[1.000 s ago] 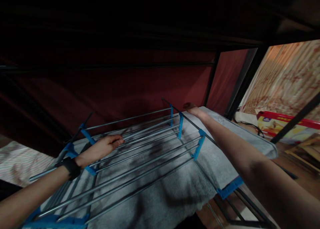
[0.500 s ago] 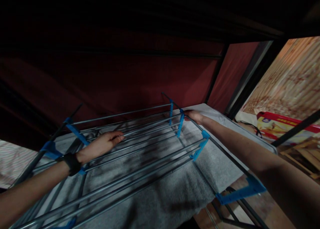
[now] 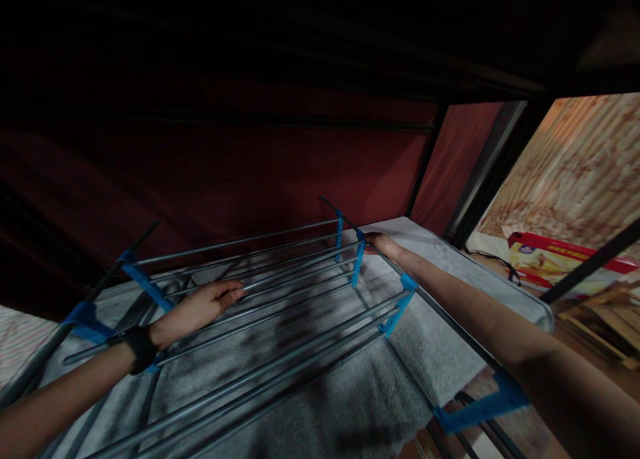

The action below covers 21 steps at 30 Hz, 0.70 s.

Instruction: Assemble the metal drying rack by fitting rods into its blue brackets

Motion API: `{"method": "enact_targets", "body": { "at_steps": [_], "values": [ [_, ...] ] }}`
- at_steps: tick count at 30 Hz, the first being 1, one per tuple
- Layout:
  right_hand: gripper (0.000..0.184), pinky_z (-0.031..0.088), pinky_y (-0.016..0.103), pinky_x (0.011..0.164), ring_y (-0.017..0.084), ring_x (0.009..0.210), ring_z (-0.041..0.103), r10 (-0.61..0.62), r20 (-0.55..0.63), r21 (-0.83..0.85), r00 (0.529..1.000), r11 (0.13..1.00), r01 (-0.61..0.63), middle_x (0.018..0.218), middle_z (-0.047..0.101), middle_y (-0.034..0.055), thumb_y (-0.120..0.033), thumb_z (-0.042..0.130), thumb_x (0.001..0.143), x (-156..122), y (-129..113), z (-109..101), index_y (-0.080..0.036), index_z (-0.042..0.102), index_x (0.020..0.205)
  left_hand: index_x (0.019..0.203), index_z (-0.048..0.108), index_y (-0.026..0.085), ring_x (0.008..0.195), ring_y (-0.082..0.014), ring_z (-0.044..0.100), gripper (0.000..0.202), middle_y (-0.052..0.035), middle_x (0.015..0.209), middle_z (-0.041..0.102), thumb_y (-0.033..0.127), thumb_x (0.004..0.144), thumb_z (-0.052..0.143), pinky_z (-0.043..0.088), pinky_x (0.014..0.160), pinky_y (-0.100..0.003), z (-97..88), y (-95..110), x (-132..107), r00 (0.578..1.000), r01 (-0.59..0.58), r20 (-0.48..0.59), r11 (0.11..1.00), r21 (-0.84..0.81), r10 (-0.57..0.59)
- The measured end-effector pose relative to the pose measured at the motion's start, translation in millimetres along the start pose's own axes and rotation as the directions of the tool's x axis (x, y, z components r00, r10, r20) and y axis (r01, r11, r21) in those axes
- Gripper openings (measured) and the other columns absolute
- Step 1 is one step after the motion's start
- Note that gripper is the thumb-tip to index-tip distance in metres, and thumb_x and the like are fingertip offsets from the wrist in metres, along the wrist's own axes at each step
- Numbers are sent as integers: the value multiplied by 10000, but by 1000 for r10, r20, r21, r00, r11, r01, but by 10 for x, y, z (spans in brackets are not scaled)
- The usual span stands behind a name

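A rack of grey metal tubes (image 3: 295,319) joined by blue plastic connectors (image 3: 357,262) lies in front of me on a grey, towel-like cloth (image 3: 320,399). My left hand (image 3: 210,305), with a black band on the wrist, reaches over the rack. Its thumb and fingers are closed round one metal tube near the middle. At the far right corner, my right hand (image 3: 383,243) grips a blue connector at the tube ends; its fingers are partly hidden behind the frame. A loose-looking tube end shows left of my left wrist.
A dark red panel (image 3: 250,172) stands close behind the rack, with black frame bars (image 3: 495,165) at right. Beyond them are a red and yellow box (image 3: 560,255), wooden pieces (image 3: 605,319) and a patterned curtain (image 3: 595,159). Dark structure hangs overhead.
The view has tipped slightly, so the rack appears a little lower. Both hands keep their grips, and the left end of a tube now shows apart beside my left wrist.
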State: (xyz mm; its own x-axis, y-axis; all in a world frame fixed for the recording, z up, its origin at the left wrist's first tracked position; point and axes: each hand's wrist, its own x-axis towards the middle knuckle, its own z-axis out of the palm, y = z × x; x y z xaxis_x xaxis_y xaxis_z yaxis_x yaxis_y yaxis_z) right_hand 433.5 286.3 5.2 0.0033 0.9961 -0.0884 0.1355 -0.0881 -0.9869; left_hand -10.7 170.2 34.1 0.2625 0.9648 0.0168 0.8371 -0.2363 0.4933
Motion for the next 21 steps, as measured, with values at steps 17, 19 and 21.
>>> {"method": "enact_targets", "body": {
  "at_steps": [17,19,21],
  "values": [
    [108,587,281,831,165,816,681,32,-26,-23,999,999,-32,935,741,71,-212,615,869,27,-17,-8,-162,681,938,1042,758,213,1081,-326,680,696,-92,1121,760,799,808,465,520,999,-382,40,-59,8,998,38,57,997,-63,-34],
    [115,589,289,841,167,826,685,34,-24,-33,999,999,-35,953,743,73,-225,621,871,29,-9,-16,-163,678,950,1076,756,217,1116,-335,666,738,-93,1160,755,831,783,471,506,1024,-394,43,-47,-1,998,44,37,997,-66,-42],
    [128,591,292,848,167,839,688,34,-20,-44,999,998,-35,979,743,76,-232,614,882,22,-9,-22,-164,675,972,1095,753,221,1135,-332,656,735,-84,1201,750,829,786,480,488,1045,-391,50,-40,-11,999,42,27,996,-75,-40]
  ]
}}
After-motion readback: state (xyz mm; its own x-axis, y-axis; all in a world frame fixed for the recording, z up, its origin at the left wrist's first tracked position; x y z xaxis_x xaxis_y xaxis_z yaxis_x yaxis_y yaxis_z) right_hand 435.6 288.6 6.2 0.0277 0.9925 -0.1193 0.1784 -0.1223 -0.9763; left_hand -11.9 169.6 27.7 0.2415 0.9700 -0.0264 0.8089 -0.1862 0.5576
